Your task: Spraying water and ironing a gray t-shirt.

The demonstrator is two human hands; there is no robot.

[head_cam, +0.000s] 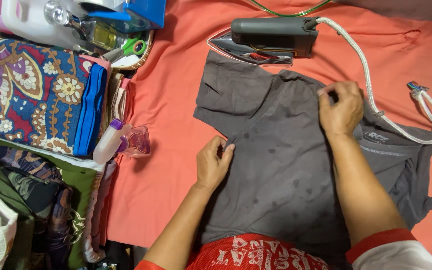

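- grey shirt (276, 170): lower hem hidden behind the person's red top at the bottom edge
- right hand (341, 111): fingertips tucked into a fold
- white jug (26, 20), upper left: top cut off by the frame
- folded clothes pile (21, 200), lower left: runs off the left edge
- green cord (286, 12), top: both ends out of frame

A dark grey T-shirt (276, 165), speckled with darker damp spots, was spread on a coral-orange cloth (171, 100). Its inner neckband was marked by pale grey stitching. A grey iron (268, 40) with a silvery soleplate and a touch of red was laid above it, fed by a white braided cord (371, 90). A clear pink spray bottle (123, 142) was capped in purple and white. Folded fabric (26, 85) at the side was patterned with cream flowers and paisley on navy and red, edged by a plain blue piece. Scissors (126, 49) were handled in green. Red, white-lettered clothing with white sleeves was worn.
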